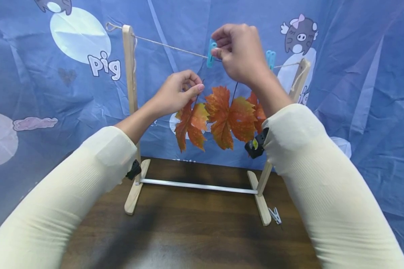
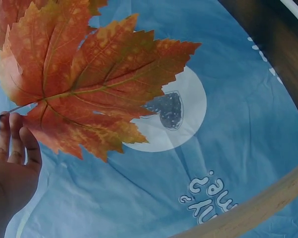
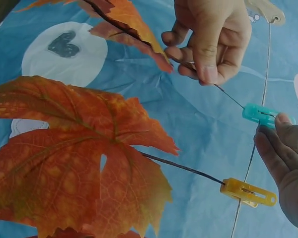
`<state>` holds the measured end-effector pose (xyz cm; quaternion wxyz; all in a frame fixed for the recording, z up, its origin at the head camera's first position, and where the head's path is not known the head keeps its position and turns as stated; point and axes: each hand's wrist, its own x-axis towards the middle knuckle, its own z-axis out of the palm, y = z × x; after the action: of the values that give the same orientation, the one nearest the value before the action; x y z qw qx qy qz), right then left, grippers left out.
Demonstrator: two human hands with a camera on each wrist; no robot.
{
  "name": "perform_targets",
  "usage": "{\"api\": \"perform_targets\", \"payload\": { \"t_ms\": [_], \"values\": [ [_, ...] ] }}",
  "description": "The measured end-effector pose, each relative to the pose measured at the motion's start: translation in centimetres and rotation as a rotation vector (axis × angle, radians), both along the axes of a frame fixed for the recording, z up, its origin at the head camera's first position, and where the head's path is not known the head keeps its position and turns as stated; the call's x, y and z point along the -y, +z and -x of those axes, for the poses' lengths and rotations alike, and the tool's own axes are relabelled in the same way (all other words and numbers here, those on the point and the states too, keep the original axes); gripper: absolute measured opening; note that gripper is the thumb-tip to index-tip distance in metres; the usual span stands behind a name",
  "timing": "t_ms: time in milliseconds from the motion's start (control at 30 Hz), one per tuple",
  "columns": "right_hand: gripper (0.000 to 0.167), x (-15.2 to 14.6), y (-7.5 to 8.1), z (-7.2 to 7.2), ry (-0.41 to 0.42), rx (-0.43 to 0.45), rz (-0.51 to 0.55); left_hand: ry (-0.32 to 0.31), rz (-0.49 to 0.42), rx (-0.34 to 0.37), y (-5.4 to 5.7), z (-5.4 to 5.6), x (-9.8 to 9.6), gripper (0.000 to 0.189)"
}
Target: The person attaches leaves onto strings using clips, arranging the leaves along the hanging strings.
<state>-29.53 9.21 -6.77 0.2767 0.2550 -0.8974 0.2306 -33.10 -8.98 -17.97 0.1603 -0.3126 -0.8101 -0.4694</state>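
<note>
My left hand [image 1: 180, 92] pinches the thin stem of an orange-red artificial maple leaf [image 1: 190, 125], which hangs below the fingers. In the right wrist view, that stem runs up to the mouth of a teal clothespin [image 3: 258, 115] on the string [image 3: 266, 64]. My right hand [image 1: 240, 52] grips the clothespin's handle end between thumb and fingers. Beside the held leaf, a second orange leaf [image 3: 79, 168] hangs by its stem from a yellow clothespin [image 3: 248, 192] on the same string. A third leaf [image 1: 259, 112] is partly hidden behind my right forearm.
Wooden posts [image 1: 130, 74] on feet carry the string, joined low down by a white rod [image 1: 198, 185]. More blue clothespins [image 1: 270, 59] sit near the right post. A pale clothespin [image 1: 275, 215] lies on the brown table [image 1: 188, 231]. Behind hangs a blue patterned cloth [image 1: 181, 22].
</note>
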Motion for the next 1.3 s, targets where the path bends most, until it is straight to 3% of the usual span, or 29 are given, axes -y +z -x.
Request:
{"api": "perform_targets", "payload": {
  "t_ms": [433,833,1300],
  "values": [
    [0.028,-0.4,-0.2,0.4,0.008,0.013,-0.027,-0.002,-0.031,-0.032,0.5,0.2,-0.9,0.022],
    [0.035,-0.2,0.1,0.5,-0.031,0.077,0.017,0.029,-0.069,-0.044,0.3,0.2,-1.1,0.021],
    [0.034,-0.3,0.1,0.4,-0.033,0.057,0.026,0.031,-0.093,-0.073,0.2,0.1,-1.1,0.022]
  ]
}}
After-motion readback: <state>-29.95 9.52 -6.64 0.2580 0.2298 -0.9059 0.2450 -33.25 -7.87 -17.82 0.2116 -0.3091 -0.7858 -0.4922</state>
